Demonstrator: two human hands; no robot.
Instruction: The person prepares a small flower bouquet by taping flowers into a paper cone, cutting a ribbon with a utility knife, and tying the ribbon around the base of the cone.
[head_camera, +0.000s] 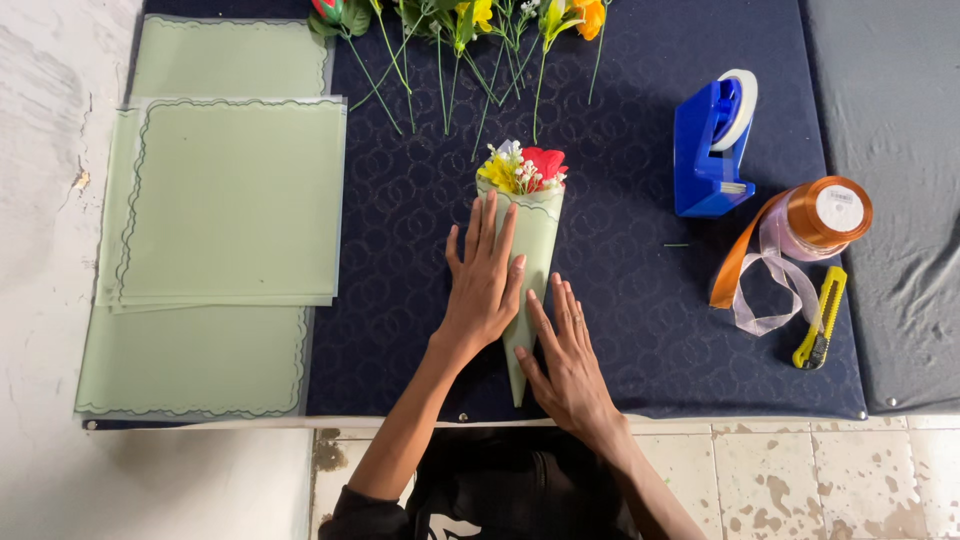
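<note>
A small bouquet (524, 168) of yellow, red and white flowers lies on a dark blue patterned cloth (620, 300), wrapped in a pale green paper cone (537, 235) that narrows to a point toward me. My left hand (483, 278) lies flat on the cone's left side, fingers spread and pointing away. My right hand (565, 355) rests flat against the cone's lower right edge near the tip. Neither hand grips anything.
Pale green wrapping sheets (225, 200) with wavy borders are stacked at the left. Loose artificial flowers (470, 40) lie at the top. At the right are a blue tape dispenser (712, 145), an orange ribbon spool (825, 215) with trailing ribbon and a yellow box cutter (822, 318).
</note>
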